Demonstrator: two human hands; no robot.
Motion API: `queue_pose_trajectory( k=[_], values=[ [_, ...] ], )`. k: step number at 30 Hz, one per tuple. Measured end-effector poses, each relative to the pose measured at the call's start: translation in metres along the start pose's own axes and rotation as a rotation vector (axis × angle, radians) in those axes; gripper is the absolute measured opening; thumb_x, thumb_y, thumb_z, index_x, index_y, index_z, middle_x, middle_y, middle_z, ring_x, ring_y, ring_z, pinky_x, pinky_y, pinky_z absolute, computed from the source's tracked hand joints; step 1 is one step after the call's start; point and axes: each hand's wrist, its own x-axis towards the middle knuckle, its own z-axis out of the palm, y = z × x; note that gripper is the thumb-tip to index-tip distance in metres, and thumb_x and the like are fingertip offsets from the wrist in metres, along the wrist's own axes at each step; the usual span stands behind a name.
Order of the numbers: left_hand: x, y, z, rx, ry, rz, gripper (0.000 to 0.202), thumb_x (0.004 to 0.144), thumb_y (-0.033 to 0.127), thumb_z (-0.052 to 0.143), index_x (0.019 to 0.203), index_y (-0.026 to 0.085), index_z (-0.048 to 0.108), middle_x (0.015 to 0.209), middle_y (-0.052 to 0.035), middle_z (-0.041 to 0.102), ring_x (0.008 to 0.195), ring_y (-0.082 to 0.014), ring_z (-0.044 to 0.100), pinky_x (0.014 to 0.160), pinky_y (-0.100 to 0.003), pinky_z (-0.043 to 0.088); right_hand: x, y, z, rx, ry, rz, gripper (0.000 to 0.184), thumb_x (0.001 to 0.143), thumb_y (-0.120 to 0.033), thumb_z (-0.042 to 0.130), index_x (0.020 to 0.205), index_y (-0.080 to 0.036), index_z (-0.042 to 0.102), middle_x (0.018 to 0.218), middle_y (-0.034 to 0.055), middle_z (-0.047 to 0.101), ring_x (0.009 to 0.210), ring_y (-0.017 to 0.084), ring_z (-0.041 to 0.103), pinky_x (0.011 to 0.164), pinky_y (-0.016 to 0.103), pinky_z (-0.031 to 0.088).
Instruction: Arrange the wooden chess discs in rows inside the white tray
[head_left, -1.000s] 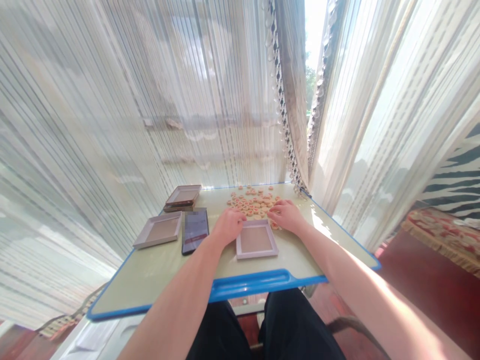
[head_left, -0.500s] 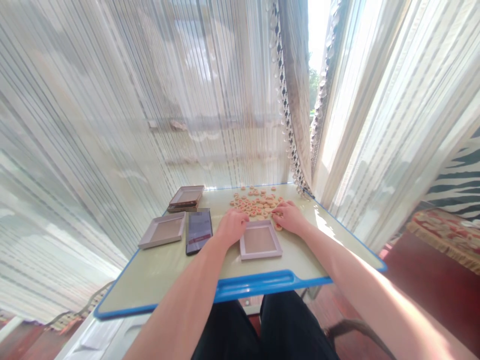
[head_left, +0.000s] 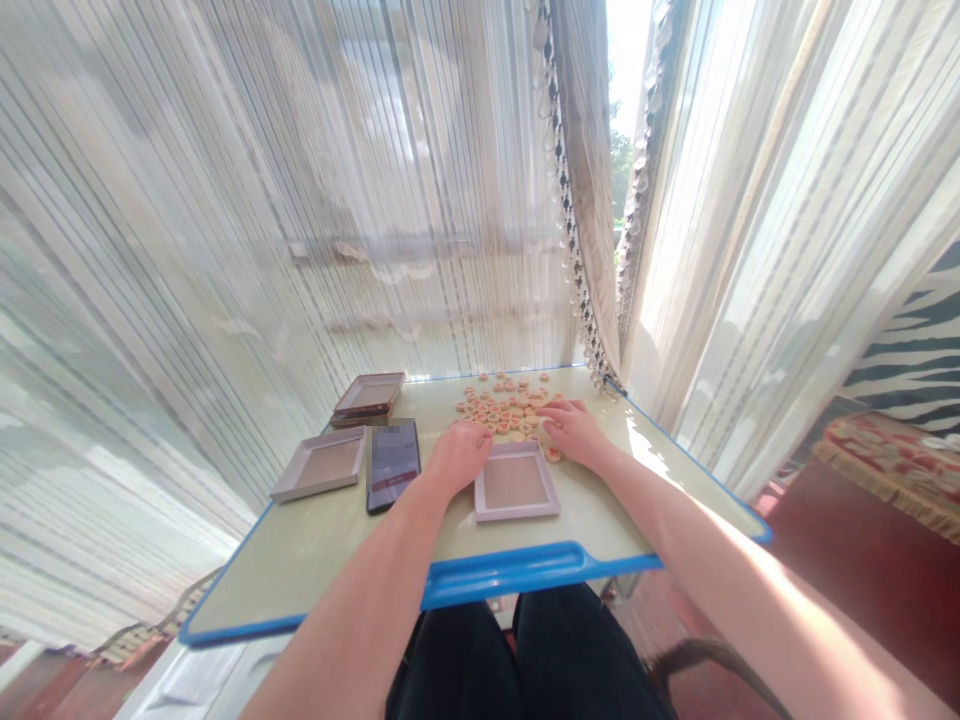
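A spread of small round wooden discs with red markings lies toward the far side of the table. My right hand is at the right edge of the spread, its fingers stretched over the nearest discs. One disc lies apart, just below that hand. In front of me sits a shallow, pale lilac square box, open at the top with a tan inside. My left hand is by its far left corner, fingers curled together; whatever is between the fingertips is hidden.
A phone lies left of my left hand. Beyond it are another shallow box and a stack of boxes. The table has a blue rim; sheer curtains hang behind it.
My right hand has shifted slightly away from me with its fingers straighter, leaving the lone disc below it more visible. My left hand stays by the box. The whole view has tilted slightly.
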Motion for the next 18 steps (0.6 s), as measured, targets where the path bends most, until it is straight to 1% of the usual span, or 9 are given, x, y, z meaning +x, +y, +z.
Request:
queue_pose_trajectory(
  k=[1,3,5,7,9,10,12,15,18],
  values=[
    [0.0,0.0,0.0,0.003,-0.007,0.015,0.028,0.084,0.02,0.041,0.084,0.018,0.069,0.091,-0.0063,0.069,0.092,-0.0195,0.06,0.088,-0.032,0.047,0.0,-0.001,0.0,-0.002,-0.025,-0.05,0.033,0.09,-0.026,0.041,0.112,-0.025,0.065,0.12,0.0029,0.062,0.112,0.02,0.05,0.102,0.036,0.029],
    [-0.001,0.0,0.001,0.002,-0.017,0.032,0.028,0.083,0.018,0.042,0.081,0.019,0.07,0.089,-0.0051,0.069,0.091,-0.0186,0.06,0.088,-0.031,0.046,0.001,-0.003,-0.001,-0.014,-0.068,-0.111,0.034,0.092,-0.029,0.036,0.106,-0.026,0.067,0.116,0.0014,0.064,0.109,0.018,0.052,0.102,0.036,0.028],
    [-0.001,0.0,0.002,-0.004,-0.01,0.033,0.026,0.082,0.018,0.044,0.083,0.019,0.07,0.092,-0.0043,0.069,0.093,-0.018,0.06,0.09,-0.03,0.046,0.001,-0.004,-0.003,-0.03,-0.063,-0.073,0.036,0.092,-0.029,0.035,0.094,-0.025,0.071,0.107,0.0016,0.068,0.104,0.018,0.053,0.099,0.036,0.031],
    [0.0,0.001,0.001,-0.009,0.032,0.034,0.027,0.083,0.018,0.043,0.088,0.02,0.069,0.099,-0.0042,0.068,0.097,-0.0178,0.059,0.092,-0.03,0.045,0.001,-0.004,-0.004,-0.038,-0.027,-0.006,0.034,0.09,-0.027,0.038,0.085,-0.022,0.072,0.1,0.003,0.07,0.101,0.02,0.054,0.095,0.035,0.034],
    [0.003,0.002,-0.001,-0.007,0.082,0.047,0.028,0.085,0.019,0.041,0.093,0.02,0.068,0.103,-0.0048,0.067,0.099,-0.0176,0.059,0.093,-0.03,0.044,0.001,-0.004,-0.005,-0.022,0.0,0.039,0.028,0.085,-0.027,0.045,0.081,-0.021,0.072,0.094,0.0039,0.071,0.099,0.021,0.054,0.093,0.034,0.036],
    [0.005,0.003,-0.002,0.006,0.088,0.058,0.029,0.086,0.018,0.04,0.093,0.02,0.068,0.103,-0.0053,0.067,0.099,-0.0177,0.059,0.093,-0.03,0.044,0.001,-0.004,-0.004,-0.005,0.007,0.051,0.025,0.083,-0.027,0.048,0.079,-0.021,0.072,0.091,0.0039,0.071,0.098,0.021,0.054,0.093,0.034,0.037],
    [0.011,0.007,-0.004,0.058,0.027,0.095,0.028,0.085,0.016,0.041,0.09,0.019,0.068,0.095,-0.0059,0.068,0.095,-0.0186,0.06,0.09,-0.031,0.045,0.002,-0.004,-0.004,0.04,0.013,0.058,0.019,0.078,-0.026,0.053,0.077,-0.022,0.072,0.089,0.003,0.071,0.099,0.022,0.053,0.093,0.034,0.038],
    [0.025,0.016,-0.005,0.137,-0.129,0.145,0.026,0.083,0.016,0.043,0.081,0.02,0.069,0.083,-0.0055,0.068,0.087,-0.02,0.061,0.08,-0.031,0.046,0.005,-0.002,-0.003,0.101,-0.002,0.016,0.013,0.071,-0.024,0.059,0.074,-0.023,0.071,0.091,0.0015,0.072,0.101,0.022,0.052,0.095,0.035,0.038],
    [0.041,0.024,-0.006,0.091,-0.242,0.154,0.025,0.08,0.02,0.045,0.072,0.022,0.068,0.08,-0.0035,0.068,0.077,-0.0184,0.06,0.07,-0.027,0.045,0.009,0.001,-0.004,0.126,-0.035,-0.027,0.013,0.069,-0.024,0.061,0.075,-0.024,0.072,0.087,0.0013,0.072,0.098,0.022,0.054,0.094,0.034,0.039]
  ],
)
